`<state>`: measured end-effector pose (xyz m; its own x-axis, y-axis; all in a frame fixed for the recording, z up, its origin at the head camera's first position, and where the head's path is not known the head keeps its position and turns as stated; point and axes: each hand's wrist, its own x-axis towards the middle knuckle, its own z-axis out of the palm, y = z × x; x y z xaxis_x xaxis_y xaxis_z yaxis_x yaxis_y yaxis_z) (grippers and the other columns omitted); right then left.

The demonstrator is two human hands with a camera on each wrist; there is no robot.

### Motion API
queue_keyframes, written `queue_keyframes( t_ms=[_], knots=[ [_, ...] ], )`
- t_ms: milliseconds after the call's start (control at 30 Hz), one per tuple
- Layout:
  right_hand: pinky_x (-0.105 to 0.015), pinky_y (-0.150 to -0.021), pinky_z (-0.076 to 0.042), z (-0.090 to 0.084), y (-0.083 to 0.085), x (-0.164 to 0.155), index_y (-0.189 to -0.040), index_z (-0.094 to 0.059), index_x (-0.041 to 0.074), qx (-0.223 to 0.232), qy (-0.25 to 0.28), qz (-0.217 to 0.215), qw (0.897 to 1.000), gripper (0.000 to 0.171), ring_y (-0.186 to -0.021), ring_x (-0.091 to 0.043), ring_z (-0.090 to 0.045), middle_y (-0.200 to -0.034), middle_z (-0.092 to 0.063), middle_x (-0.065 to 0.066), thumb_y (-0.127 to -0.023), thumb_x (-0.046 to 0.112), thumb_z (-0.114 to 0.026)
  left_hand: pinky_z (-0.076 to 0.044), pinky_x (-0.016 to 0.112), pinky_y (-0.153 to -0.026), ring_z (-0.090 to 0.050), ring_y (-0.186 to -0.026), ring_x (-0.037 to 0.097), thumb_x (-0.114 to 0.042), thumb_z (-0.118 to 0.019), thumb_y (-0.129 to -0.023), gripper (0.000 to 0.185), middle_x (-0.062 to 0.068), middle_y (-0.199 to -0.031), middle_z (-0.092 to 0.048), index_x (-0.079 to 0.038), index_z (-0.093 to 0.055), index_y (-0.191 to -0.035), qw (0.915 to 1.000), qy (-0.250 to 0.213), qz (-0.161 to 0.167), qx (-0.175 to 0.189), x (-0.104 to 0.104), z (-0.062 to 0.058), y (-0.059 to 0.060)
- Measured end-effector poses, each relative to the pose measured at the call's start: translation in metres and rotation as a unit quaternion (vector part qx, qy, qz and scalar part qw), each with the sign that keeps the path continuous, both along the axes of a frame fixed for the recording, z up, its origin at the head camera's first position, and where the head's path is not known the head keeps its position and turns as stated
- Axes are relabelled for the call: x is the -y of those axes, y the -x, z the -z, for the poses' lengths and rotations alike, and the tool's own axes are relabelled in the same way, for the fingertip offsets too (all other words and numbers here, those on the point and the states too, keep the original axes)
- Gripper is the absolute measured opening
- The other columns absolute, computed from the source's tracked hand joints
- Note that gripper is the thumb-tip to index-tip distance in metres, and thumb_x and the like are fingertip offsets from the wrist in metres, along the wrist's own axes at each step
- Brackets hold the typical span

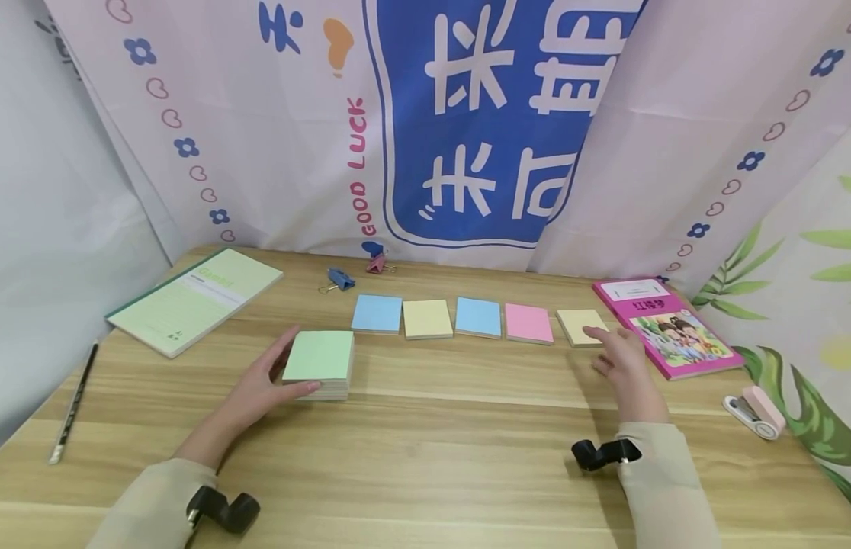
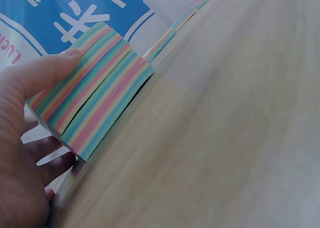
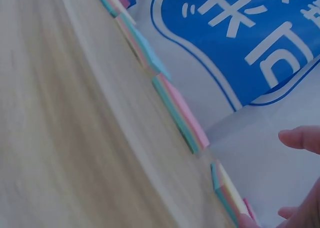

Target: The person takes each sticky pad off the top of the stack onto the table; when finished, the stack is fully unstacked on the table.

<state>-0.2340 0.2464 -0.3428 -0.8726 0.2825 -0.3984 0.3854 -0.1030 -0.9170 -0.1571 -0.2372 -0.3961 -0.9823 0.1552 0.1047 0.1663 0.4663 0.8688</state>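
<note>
Left hand (image 1: pixel 261 389): grips the note stack (image 1: pixel 319 362) from its left side, thumb along the near edge, fingers at the far edge; the 2 hands are well apart.
Note stack: green sheet on top; in the left wrist view its side (image 2: pixel 95 108) shows pink, yellow, green and blue bands. Lies flat on the bench (image 1: pixel 425 450), left of centre, just nearer than the row.
Right hand (image 1: pixel 621 358): fingers relaxed, holding nothing; a fingertip touches the near edge of the yellow pad (image 1: pixel 580 326) at the right end of the row.
Row: 5 small pads side by side, left to right blue (image 1: pixel 377 313), yellow (image 1: pixel 427 319), blue (image 1: pixel 478 317), pink (image 1: pixel 528 323), yellow.
Pink book (image 1: pixel 669 328): just right of the row; Chinese title, too small to read.
Green notebook (image 1: pixel 195 297): far left; cover print not legible.
Pencil (image 1: pixel 74 402): at the left edge.
Clips: 1 blue (image 1: pixel 339 279), 1 pink (image 1: pixel 377 264), behind the row.
Stapler (image 1: pixel 756 412): pink, far right.
Backdrop (image 1: pixel 467 122): "GOOD LUCK" in pink, vertical; large white Chinese characters on a blue panel, partly folded.
</note>
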Motion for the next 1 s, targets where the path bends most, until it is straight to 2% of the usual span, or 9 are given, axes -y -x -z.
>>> queue_keyframes(
  t_ms=[100, 200, 367, 500, 600, 667, 800, 900, 1000],
  knots=[
    [-0.035, -0.098, -0.024, -0.009, -0.003, 0.007, -0.138, 0.008, 0.012, -0.019, 0.005, -0.037, 0.999, 0.093, -0.126, -0.029, -0.011, -0.142, 0.004, -0.013, -0.079, 0.018, -0.063, -0.017, 0.047, -0.098, -0.018, -0.123, 0.035, -0.028, -0.070, -0.072, 0.090, 0.021, -0.138, -0.018, -0.012, -0.011, -0.139, 1.0000, 0.000, -0.001, 0.001, 0.000, 0.000, 0.000],
    [-0.037, -0.098, -0.022, -0.017, -0.004, 0.021, -0.138, 0.007, 0.010, -0.060, 0.012, -0.071, 0.996, 0.090, -0.125, -0.031, -0.012, -0.141, 0.002, -0.016, -0.080, 0.017, -0.061, -0.017, 0.047, -0.098, -0.017, -0.123, 0.035, -0.028, -0.070, -0.072, 0.091, 0.021, -0.138, -0.017, -0.012, -0.011, -0.139, 1.0000, 0.001, -0.002, 0.003, 0.001, -0.001, -0.001],
    [-0.038, -0.096, -0.027, -0.026, -0.002, 0.059, -0.137, 0.003, 0.004, -0.126, 0.040, -0.125, 0.983, 0.078, -0.121, -0.034, -0.022, -0.134, -0.016, -0.024, -0.084, 0.007, -0.054, -0.017, 0.047, -0.098, -0.017, -0.124, 0.036, -0.028, -0.070, -0.072, 0.091, 0.021, -0.138, -0.016, -0.012, -0.011, -0.139, 0.9999, 0.006, -0.007, 0.006, 0.001, -0.001, -0.002],
    [-0.041, -0.092, -0.032, -0.025, 0.001, 0.098, -0.137, -0.003, 0.002, -0.157, 0.049, -0.163, 0.973, 0.072, -0.115, -0.035, -0.033, -0.128, -0.028, -0.026, -0.083, 0.002, -0.052, -0.017, 0.047, -0.098, -0.017, -0.124, 0.036, -0.029, -0.070, -0.072, 0.091, 0.021, -0.138, -0.016, -0.012, -0.011, -0.139, 0.9999, 0.011, -0.007, 0.006, 0.001, -0.001, -0.001],
    [-0.043, -0.092, -0.032, -0.019, 0.000, 0.129, -0.137, -0.010, 0.004, -0.177, 0.063, -0.193, 0.963, 0.073, -0.109, -0.034, -0.040, -0.127, -0.031, -0.026, -0.080, 0.000, -0.056, -0.018, 0.047, -0.098, -0.017, -0.124, 0.036, -0.029, -0.069, -0.072, 0.090, 0.021, -0.139, -0.015, -0.012, -0.011, -0.139, 0.9999, 0.013, -0.005, 0.003, 0.002, 0.000, -0.001],
    [-0.045, -0.091, -0.031, -0.013, -0.001, 0.149, -0.137, -0.012, 0.005, -0.188, 0.081, -0.219, 0.954, 0.075, -0.105, -0.031, -0.043, -0.127, -0.032, -0.025, -0.078, -0.001, -0.058, -0.018, 0.047, -0.098, -0.017, -0.124, 0.036, -0.030, -0.069, -0.072, 0.090, 0.020, -0.139, -0.015, -0.013, -0.011, -0.139, 0.9999, 0.014, -0.004, 0.002, 0.001, 0.000, -0.001],
    [-0.048, -0.091, -0.030, 0.002, -0.005, 0.182, -0.136, -0.016, 0.006, -0.205, 0.100, -0.306, 0.925, 0.075, -0.104, -0.033, -0.045, -0.127, -0.031, -0.025, -0.075, 0.002, -0.060, -0.018, 0.047, -0.098, -0.017, -0.123, 0.036, -0.030, -0.069, -0.072, 0.090, 0.020, -0.139, -0.015, -0.013, -0.011, -0.139, 0.9999, 0.011, -0.003, 0.003, 0.001, 0.001, -0.001],
    [-0.045, -0.091, -0.032, 0.011, -0.010, 0.204, -0.136, -0.017, 0.010, -0.201, 0.084, -0.380, 0.899, 0.077, -0.109, -0.034, -0.042, -0.130, -0.030, -0.024, -0.074, 0.006, -0.062, -0.018, 0.047, -0.098, -0.018, -0.123, 0.036, -0.030, -0.069, -0.072, 0.090, 0.021, -0.138, -0.016, -0.013, -0.011, -0.139, 0.9999, 0.012, -0.004, 0.003, 0.001, 0.000, -0.001],
    [-0.040, -0.091, -0.032, 0.017, -0.015, 0.222, -0.137, -0.019, 0.015, -0.185, 0.061, -0.432, 0.881, 0.078, -0.114, -0.033, -0.037, -0.131, -0.030, -0.021, -0.074, 0.010, -0.065, -0.018, 0.047, -0.098, -0.018, -0.123, 0.036, -0.030, -0.070, -0.072, 0.091, 0.021, -0.138, -0.016, -0.014, -0.011, -0.139, 0.9999, 0.013, -0.004, 0.004, 0.001, 0.000, 0.000]
  ],
)
